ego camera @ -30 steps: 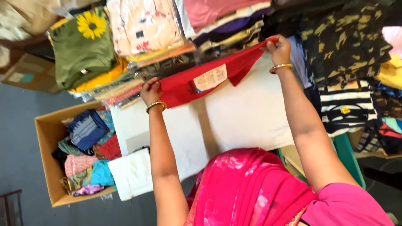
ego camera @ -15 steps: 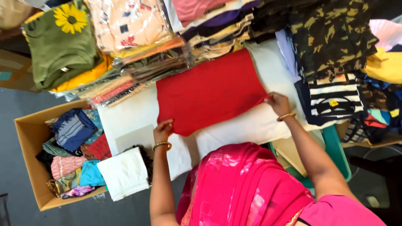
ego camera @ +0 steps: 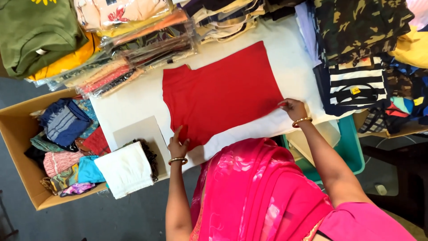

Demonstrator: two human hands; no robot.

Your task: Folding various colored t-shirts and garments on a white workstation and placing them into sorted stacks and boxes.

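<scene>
Only the head view here, looking straight down. A red T-shirt (ego camera: 220, 96) lies spread flat on the white tabletop (ego camera: 133, 105), more or less in the middle. The left hand (ego camera: 178, 145) rests open, fingers spread, on the shirt's near left corner. The right hand (ego camera: 292, 108) sits at the near right corner and looks pinched on the edge of the fabric, though it's too small to see exactly how the fingers close.

Around it things are pretty crowded. Just left of the left hand there's a folded white garment (ego camera: 126, 168) hanging over the near table edge, and beside that an open cardboard box (ego camera: 18, 156) stuffed with mixed clothes. Along the far side is a row of clear-bagged garments (ego camera: 133, 58), with a folded olive shirt (ego camera: 38, 33) at far left. On the right, a camouflage garment (ego camera: 361, 27) and a black-and-white striped top (ego camera: 356, 82) sit close to the red shirt's right edge.

What could go sideways, as I see it:
- the near hem is right at the table edge, so a tug toward the person could drag the shirt off
- one hand pressing while the other pulls could bunch the fabric into creases
- a wide sweep left might knock the white garment onto the floor
- swinging the shirt far or right could snag the bagged stacks
</scene>
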